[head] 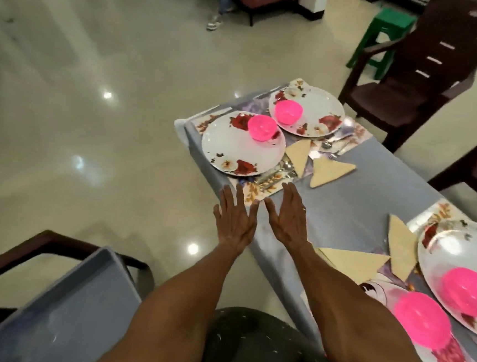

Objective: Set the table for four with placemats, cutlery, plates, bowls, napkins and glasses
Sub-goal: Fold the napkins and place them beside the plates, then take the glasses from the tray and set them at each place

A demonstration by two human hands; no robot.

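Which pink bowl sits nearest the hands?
The pink bowl on the nearer far-end plate, just beyond the open hands; the other three lie farther off.

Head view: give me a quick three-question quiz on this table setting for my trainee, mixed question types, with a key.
1. True or false: the left hand and right hand each grip a glass.
2. How many pink bowls are in view?
A) two B) three C) four
3. Fill in: the triangular folded napkin on the grey tablecloth is coloured ____.

Key
1. False: both hands are flat, fingers straight, holding nothing; no glass is visible.
2. C: one on the near-left plate, one on the far plate, two at lower right, e.g..
3. Cream.
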